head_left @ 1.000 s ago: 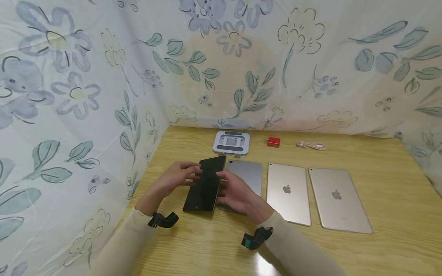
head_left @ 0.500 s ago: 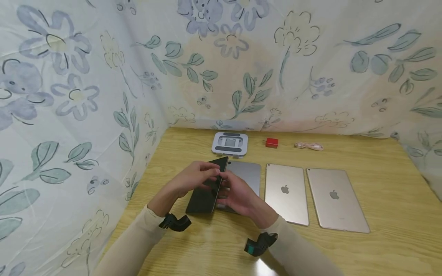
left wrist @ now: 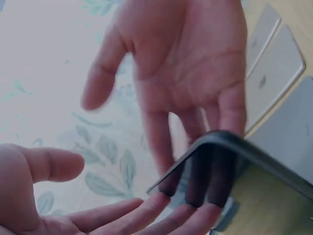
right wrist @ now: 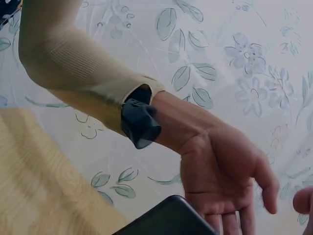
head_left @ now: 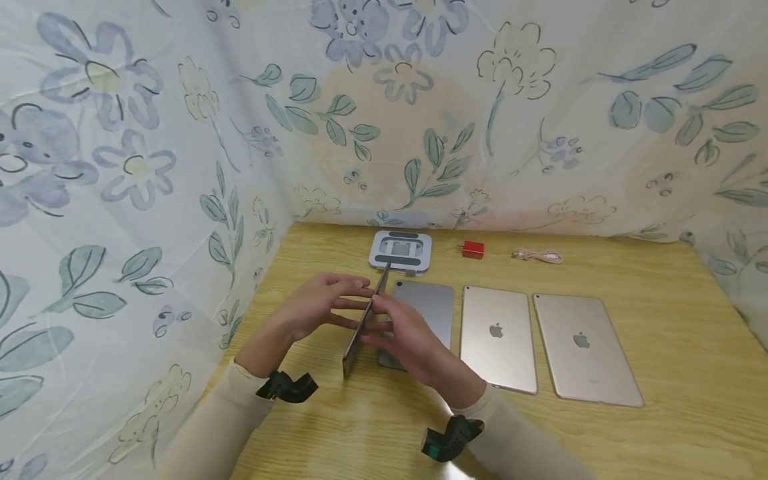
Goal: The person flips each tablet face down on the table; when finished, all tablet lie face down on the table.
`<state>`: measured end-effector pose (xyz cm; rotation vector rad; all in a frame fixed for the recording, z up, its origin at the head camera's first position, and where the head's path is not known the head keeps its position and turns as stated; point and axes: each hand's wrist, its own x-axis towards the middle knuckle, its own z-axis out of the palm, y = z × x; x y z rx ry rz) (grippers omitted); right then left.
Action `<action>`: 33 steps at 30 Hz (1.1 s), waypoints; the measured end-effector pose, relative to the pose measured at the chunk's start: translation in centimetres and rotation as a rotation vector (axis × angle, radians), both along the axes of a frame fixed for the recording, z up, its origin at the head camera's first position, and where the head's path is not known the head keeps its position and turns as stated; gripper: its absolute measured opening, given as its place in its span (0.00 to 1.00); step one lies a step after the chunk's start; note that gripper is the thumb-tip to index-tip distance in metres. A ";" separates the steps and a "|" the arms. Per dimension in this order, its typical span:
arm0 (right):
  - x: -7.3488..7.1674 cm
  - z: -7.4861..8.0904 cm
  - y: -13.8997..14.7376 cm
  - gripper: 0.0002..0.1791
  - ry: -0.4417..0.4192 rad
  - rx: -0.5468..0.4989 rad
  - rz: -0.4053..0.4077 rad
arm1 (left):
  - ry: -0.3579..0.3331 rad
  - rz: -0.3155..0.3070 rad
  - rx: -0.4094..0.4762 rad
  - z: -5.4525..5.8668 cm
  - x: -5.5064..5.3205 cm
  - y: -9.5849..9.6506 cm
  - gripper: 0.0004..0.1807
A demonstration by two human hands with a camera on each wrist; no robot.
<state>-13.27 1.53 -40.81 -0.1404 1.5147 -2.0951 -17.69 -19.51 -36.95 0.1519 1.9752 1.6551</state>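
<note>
Between my hands a dark tablet (head_left: 353, 358) stands steeply on its long edge, seen almost edge-on in the head view. My left hand (head_left: 315, 305) reaches in from the left, its stretched fingers meeting the tablet's left face. On the other side, my right hand (head_left: 417, 343) has its fingers extended against the tablet. The left wrist view shows both thumbs held away from the tablet's edge (left wrist: 274, 167). A grey tablet (head_left: 433, 308) lies face down just right of it, partly hidden by the right hand. In the right wrist view, one corner of the dark tablet (right wrist: 168, 220) shows below the left palm.
To the right, a gold tablet (head_left: 498, 360) and a pinkish tablet (head_left: 591, 370) lie face down on the wooden table (head_left: 690, 320). Along the back are a white folded stand (head_left: 401, 260), a red charger plug (head_left: 473, 250) and a coiled cable (head_left: 537, 255). Floral cloth (head_left: 360, 167) hangs behind.
The dark tablet has gone from tilted with its screen showing to nearly upright on its long edge. My left hand has shifted from over the screen to the tablet's left side.
</note>
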 end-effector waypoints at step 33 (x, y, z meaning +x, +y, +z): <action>-2.3 -5.3 -0.8 0.42 -0.038 0.126 0.130 | -0.106 0.277 -0.083 -5.8 -1.0 -6.6 0.32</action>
